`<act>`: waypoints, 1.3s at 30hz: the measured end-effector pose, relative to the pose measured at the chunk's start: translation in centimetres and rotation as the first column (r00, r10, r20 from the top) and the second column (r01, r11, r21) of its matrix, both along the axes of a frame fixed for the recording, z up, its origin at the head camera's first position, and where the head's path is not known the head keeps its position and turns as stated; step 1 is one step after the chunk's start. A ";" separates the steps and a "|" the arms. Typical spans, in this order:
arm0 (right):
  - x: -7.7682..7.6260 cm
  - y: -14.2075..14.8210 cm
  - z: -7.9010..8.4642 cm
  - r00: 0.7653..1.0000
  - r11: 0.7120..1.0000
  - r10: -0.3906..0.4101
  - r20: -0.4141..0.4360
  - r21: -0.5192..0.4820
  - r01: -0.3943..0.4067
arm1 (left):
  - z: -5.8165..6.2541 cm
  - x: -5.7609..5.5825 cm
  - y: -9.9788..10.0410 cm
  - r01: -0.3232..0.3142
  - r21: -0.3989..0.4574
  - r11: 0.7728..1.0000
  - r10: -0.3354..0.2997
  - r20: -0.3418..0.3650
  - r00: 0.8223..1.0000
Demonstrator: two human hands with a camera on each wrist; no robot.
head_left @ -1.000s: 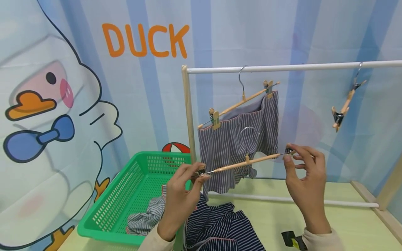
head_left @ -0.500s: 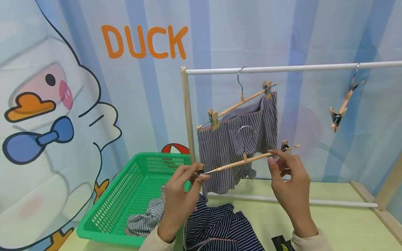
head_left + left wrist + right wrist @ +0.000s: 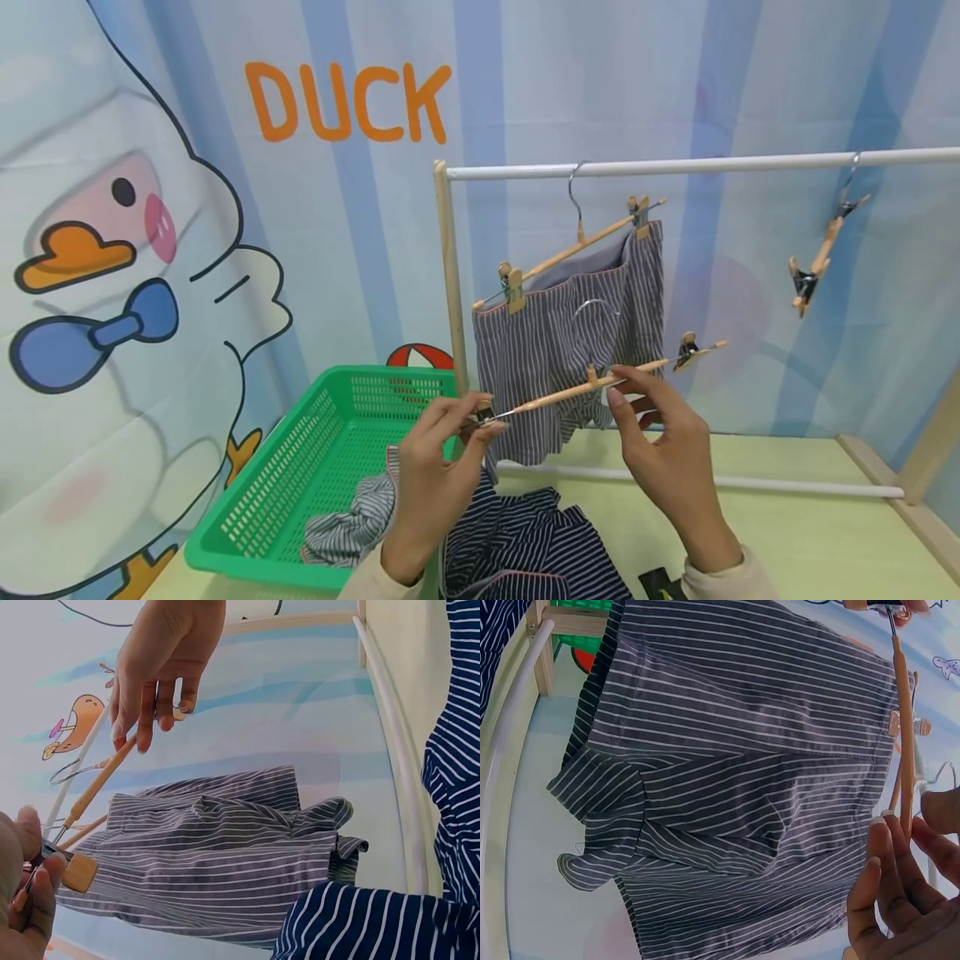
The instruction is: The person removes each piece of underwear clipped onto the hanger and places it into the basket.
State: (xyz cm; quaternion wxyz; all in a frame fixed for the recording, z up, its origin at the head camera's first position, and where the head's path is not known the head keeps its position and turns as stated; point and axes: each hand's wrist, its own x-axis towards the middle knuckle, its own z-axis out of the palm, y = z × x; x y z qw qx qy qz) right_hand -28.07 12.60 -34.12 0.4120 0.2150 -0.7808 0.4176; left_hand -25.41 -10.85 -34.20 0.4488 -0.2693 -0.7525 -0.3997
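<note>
Pale blue curtain (image 3: 375, 275) with darker stripes fills the background, and on it we read the orange word DUCK (image 3: 348, 104) beside a big printed duck (image 3: 97, 275) with a blue bow. Before it, on a pale yellow tabletop (image 3: 817, 533), stands a clothes rack (image 3: 697, 164) with wooden posts and a white rail. From this rail we see a pair of grey striped shorts (image 3: 540, 367) hanging, its waistband held by the two clips of a slanting wooden hanger (image 3: 577, 248); well to the right, another clip hanger (image 3: 828, 242) hangs by its hook, seen nearly end-on. Both hands are on a third one, the held hanger (image 3: 555, 396), which sits in front of the shorts, raised above the tabletop and tilted up toward the right. We see the left hand (image 3: 442, 467) pinching the wooden clip (image 3: 80, 873) at its left end between thumb and fingers, while the right hand (image 3: 667, 450) pinches the wooden bar just right of its middle, thumb on one side and fingertips on the other. Beyond the right hand we see the other end clip (image 3: 686, 352). Below the hands lies a crumpled navy striped garment (image 3: 555, 542), just beside a green plastic basket (image 3: 255, 565) with a light striped garment (image 3: 348, 517) bunched inside. Near the right sleeve (image 3: 723, 575) we notice a black object (image 3: 656, 582), too cut off to name.
</note>
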 end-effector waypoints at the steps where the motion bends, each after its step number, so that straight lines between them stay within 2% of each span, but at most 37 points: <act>1: 0.0 -0.1 0.0 1.000 1.000 0.006 -0.008 0.007 -0.006 | 0.0 0.0 0.0 0.001 0.000 1.000 -0.001 0.001 1.000; 7: 0.1 -0.4 -0.1 0.998 0.999 0.015 -0.053 0.039 -0.013 | -0.2 0.2 0.1 0.008 0.003 1.000 -0.008 0.010 1.000; 13: -0.2 -0.3 -0.2 0.996 0.996 -0.006 -0.087 0.085 0.013 | -0.2 0.2 0.3 0.040 0.005 0.999 -0.040 0.010 0.999; 21: -0.5 -0.7 -0.4 0.996 0.994 0.002 -0.085 0.106 0.007 | -0.3 0.3 0.4 0.043 0.016 0.999 -0.043 0.001 0.999; 25: -0.7 -0.9 -0.5 0.992 0.989 -0.056 -0.110 0.128 0.070 | -0.4 0.3 0.6 0.039 0.012 0.999 -0.038 -0.009 0.999; 28: -0.9 -1.0 -0.4 0.977 0.975 -0.141 -0.158 0.151 0.165 | -0.4 0.3 0.8 0.030 -0.004 1.000 -0.030 -0.018 0.999; 32: -1.1 -1.0 -0.3 0.943 0.944 -0.234 -0.237 0.178 0.279 | -0.4 0.5 1.0 0.038 -0.020 0.999 -0.038 -0.015 0.999; 35: -1.1 -0.8 -0.1 0.920 0.930 -0.258 -0.296 0.181 0.319 | -0.3 0.7 1.2 0.066 -0.018 0.998 -0.066 -0.005 0.998; 39: -1.2 -0.7 0.1 0.887 0.928 -0.277 -0.370 0.137 0.347 | -0.3 0.8 1.3 0.091 -0.011 0.996 -0.091 0.006 0.996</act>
